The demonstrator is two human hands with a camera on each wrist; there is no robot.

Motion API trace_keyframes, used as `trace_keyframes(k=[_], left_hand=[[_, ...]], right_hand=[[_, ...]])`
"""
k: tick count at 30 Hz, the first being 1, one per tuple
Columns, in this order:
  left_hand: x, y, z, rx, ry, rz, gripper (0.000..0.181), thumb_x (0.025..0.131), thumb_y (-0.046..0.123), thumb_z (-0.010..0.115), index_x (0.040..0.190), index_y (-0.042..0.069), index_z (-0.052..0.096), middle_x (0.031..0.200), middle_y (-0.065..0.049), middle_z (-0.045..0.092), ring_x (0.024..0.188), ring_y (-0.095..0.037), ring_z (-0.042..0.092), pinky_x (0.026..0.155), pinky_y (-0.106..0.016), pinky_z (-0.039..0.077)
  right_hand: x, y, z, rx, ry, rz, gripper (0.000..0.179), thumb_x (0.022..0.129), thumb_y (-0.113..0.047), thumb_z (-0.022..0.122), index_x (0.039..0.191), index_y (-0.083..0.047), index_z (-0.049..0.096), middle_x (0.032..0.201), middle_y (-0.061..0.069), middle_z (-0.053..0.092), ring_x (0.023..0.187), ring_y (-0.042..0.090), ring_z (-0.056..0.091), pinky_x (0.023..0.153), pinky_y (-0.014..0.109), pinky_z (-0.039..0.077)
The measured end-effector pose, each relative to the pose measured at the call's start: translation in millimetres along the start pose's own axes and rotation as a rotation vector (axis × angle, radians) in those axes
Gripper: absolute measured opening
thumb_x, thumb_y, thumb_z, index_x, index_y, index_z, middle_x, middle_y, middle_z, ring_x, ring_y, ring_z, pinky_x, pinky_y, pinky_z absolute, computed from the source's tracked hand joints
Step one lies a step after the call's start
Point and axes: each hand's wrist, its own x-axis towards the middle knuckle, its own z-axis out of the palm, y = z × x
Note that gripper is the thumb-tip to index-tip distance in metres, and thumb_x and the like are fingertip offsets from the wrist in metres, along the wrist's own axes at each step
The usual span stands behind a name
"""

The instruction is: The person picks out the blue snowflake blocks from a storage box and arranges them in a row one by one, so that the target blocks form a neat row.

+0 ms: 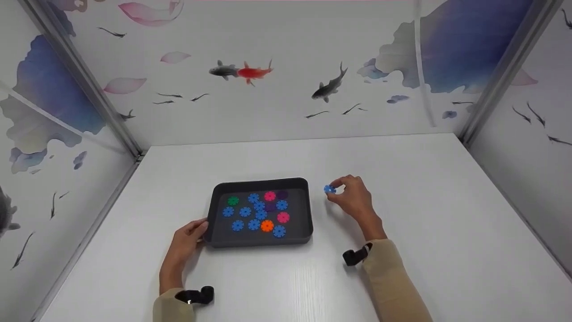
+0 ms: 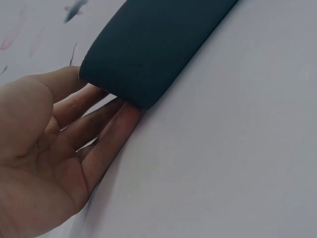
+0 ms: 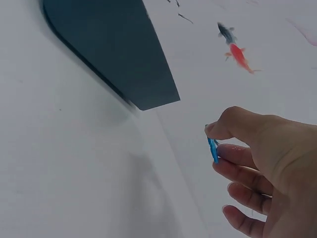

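A dark grey tray [image 1: 259,243] lies on the table with several flat notched discs in it. Most are blue, like this blue disc [image 1: 237,225]; there are also a green disc [image 1: 233,201], an orange disc [image 1: 267,226], pink ones and dark purple ones. At the tray's left side my left hand [image 1: 184,241] grips its edge, thumb at the rim and fingers [image 2: 114,144] at the lower side. Just right of the tray, my right hand [image 1: 355,200] pinches another blue notched disc [image 1: 330,189] between thumb and fingers, seen edge-on in the right wrist view.
The white table [image 1: 393,165] is bounded by panels with painted fish and petals, including the back wall [image 1: 286,103]. A metal corner post [image 1: 496,76] stands at the back right. Each wrist bears a black camera, such as the right one [image 1: 355,256].
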Motion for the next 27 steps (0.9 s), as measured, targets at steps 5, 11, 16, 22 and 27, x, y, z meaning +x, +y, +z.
trace_keyframes(k=[5,11,16,22,27], left_hand=[[-0.7,-0.3,-0.1,-0.006,0.002,-0.005,0.051,0.103,0.039,0.054,0.145,0.008,0.053,0.146,-0.017,0.055,0.126,-0.027,0.058,0.105,-0.038,0.050],[-1.6,-1.0,0.5,-0.013,-0.008,-0.016,0.052,0.104,0.040,0.053,0.145,0.009,0.052,0.148,-0.018,0.053,0.130,-0.029,0.055,0.110,-0.042,0.047],[-2.9,-0.7,1.9,-0.014,0.009,-0.008,0.049,0.104,0.036,0.054,0.144,0.006,0.054,0.145,-0.019,0.057,0.124,-0.027,0.059,0.102,-0.036,0.053],[-3.4,-1.3,2.1,-0.024,0.017,0.006,0.049,0.104,0.034,0.055,0.142,0.004,0.055,0.142,-0.020,0.059,0.118,-0.024,0.062,0.096,-0.031,0.055],[-1.4,-0.6,1.0,-0.026,0.013,0.009,0.049,0.104,0.035,0.055,0.143,0.006,0.054,0.144,-0.019,0.057,0.121,-0.026,0.061,0.098,-0.033,0.055]], right_hand=[[0.7,5,7,-0.052,-0.084,0.021,0.034,0.083,-0.027,0.077,0.109,-0.006,0.076,0.120,0.016,0.066,0.114,0.033,0.057,0.092,0.051,0.053],[-0.7,13,13,-0.061,-0.143,0.029,0.031,0.082,-0.026,0.077,0.106,-0.006,0.077,0.118,0.014,0.068,0.118,0.034,0.057,0.098,0.052,0.051],[-1.5,19,14,-0.063,-0.162,0.044,0.029,0.083,-0.027,0.077,0.105,-0.006,0.076,0.112,0.012,0.069,0.112,0.031,0.059,0.096,0.050,0.051],[-1.2,21,15,-0.057,-0.170,0.047,0.029,0.083,-0.026,0.076,0.105,-0.007,0.076,0.108,0.011,0.068,0.106,0.029,0.060,0.094,0.049,0.052],[-1.3,19,15,-0.054,-0.176,0.046,0.030,0.084,-0.025,0.076,0.106,-0.005,0.076,0.107,0.012,0.067,0.105,0.029,0.060,0.095,0.049,0.052]])
